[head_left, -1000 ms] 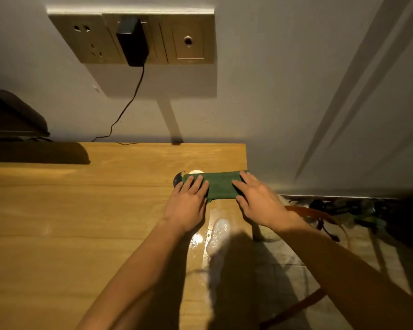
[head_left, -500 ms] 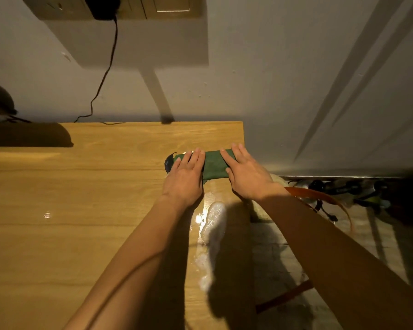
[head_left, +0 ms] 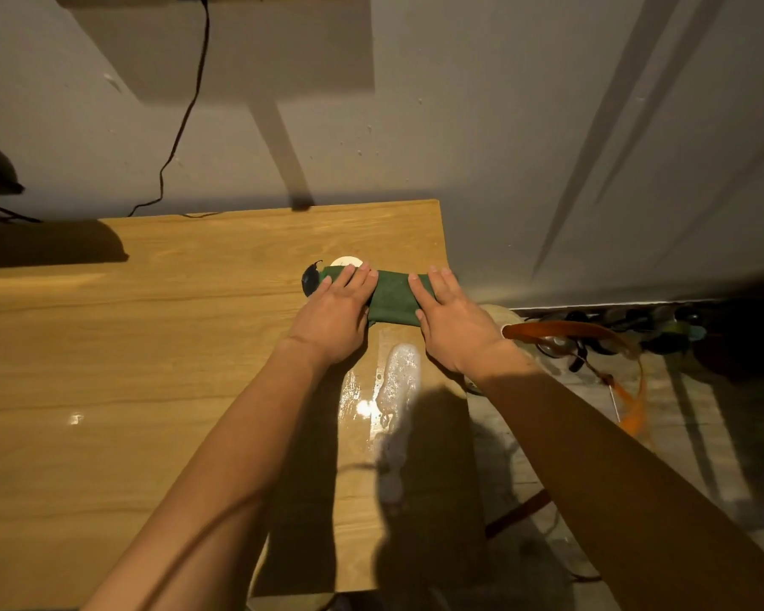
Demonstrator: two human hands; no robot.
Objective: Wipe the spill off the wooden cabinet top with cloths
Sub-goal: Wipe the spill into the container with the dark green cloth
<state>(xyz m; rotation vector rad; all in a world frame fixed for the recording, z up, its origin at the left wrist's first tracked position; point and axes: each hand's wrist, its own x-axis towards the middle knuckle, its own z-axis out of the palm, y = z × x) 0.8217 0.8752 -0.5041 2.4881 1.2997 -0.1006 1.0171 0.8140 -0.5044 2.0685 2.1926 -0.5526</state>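
- Two flat palms, left hand (head_left: 331,315) and right hand (head_left: 451,324), are pressed with straight fingers on the folded cloth (head_left: 391,297) at the far right of the cabinet top (head_left: 151,346).
- Wiping is judged under way: the spill (head_left: 398,381) lies just nearer, so a pull back through it is called for.

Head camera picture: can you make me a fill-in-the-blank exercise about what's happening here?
The left hand and right hand press flat on a ____ cloth.
The spill glistens near the ____ edge of the cabinet top.
The cabinet top is made of ____.
Missing words: green; right; wood.
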